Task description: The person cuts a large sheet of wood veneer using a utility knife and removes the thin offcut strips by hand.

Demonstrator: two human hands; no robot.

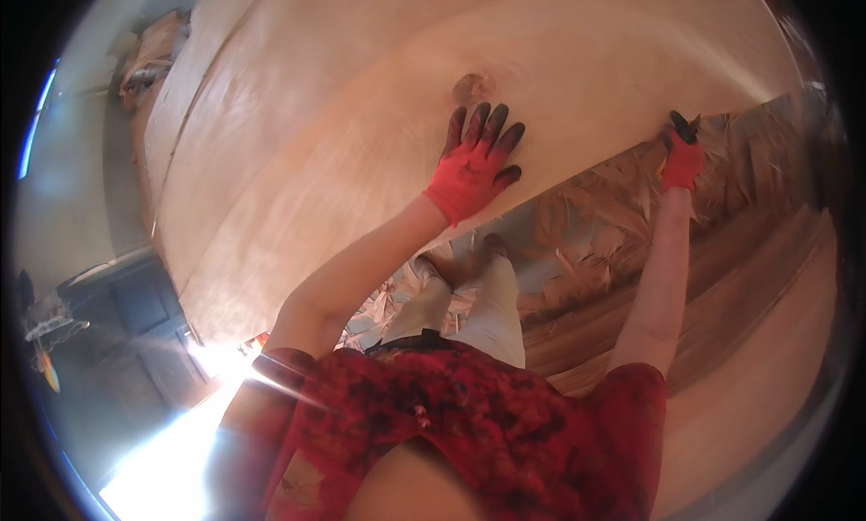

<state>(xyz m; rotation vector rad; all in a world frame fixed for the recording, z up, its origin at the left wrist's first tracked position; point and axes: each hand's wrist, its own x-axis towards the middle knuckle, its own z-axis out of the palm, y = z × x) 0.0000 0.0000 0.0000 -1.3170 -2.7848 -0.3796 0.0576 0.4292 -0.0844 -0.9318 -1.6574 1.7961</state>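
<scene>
A large, pale sheet of wood veneer [361, 97] spreads out in front of me, with a brown knot [471, 90] near its middle. My left hand [474, 160], in a red glove with dark fingertips, lies flat on the sheet just below that knot, fingers spread. At the sheet's near right edge is my right hand [683, 153], gloved the same way, its fingers closed. A small dark tip shows above those fingers; whether it is glove or a held tool I cannot tell.
Torn wood scraps [586, 223] litter the floor below the sheet's near edge, around my feet. Long stacked wood sheets [686, 277] lie to my right. More broken wood [155, 56] sits at the far left. Bright light [171, 458] glares at lower left, beside a dark panelled surface [135, 313].
</scene>
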